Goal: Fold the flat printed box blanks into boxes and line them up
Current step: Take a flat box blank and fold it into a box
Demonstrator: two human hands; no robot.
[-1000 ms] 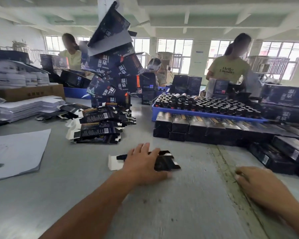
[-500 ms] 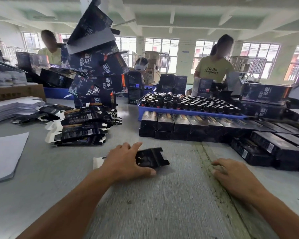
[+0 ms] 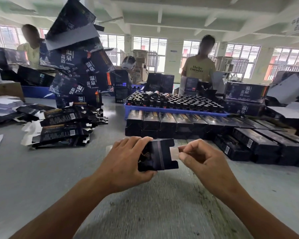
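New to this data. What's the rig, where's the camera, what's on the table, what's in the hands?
There is no robot: a person works bare-handed, filmed by one wide-angle camera worn on the head, looking forward and down. The left hand grips a dark printed box blank, raised above the grey table. The right hand pinches the blank's pale end flap. To the left lie stacks of flat blanks. Ahead, folded boxes stand in a row before a blue tray of dark bottles. Other workers stand across the table.
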